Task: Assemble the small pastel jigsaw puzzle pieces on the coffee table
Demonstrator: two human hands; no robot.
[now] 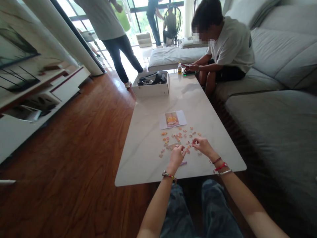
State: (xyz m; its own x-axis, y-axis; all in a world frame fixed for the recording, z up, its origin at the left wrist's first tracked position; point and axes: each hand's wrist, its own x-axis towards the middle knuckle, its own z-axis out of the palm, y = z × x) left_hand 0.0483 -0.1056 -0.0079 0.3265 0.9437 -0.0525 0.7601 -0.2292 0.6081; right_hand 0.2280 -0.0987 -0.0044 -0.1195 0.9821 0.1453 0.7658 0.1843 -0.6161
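Note:
Several small pink and orange puzzle pieces (pixel 179 135) lie scattered on the white low table (pixel 148 142) in front of me. My left hand (pixel 176 154) rests over the near pieces with its fingers curled, touching a piece under the fingertips. My right hand (pixel 203 145) pinches a small puzzle piece between thumb and forefinger just above the table. A picture card (pixel 172 119) showing a yellow and pink figure lies just beyond the pieces.
A white open box (pixel 151 84) with dark gear stands at the table's far end, beside a small bottle (pixel 179 67). A seated person (pixel 223 49) leans over the far corner from the grey sofa (pixel 279 99). Another person (pixel 116 36) stands on the wood floor at left.

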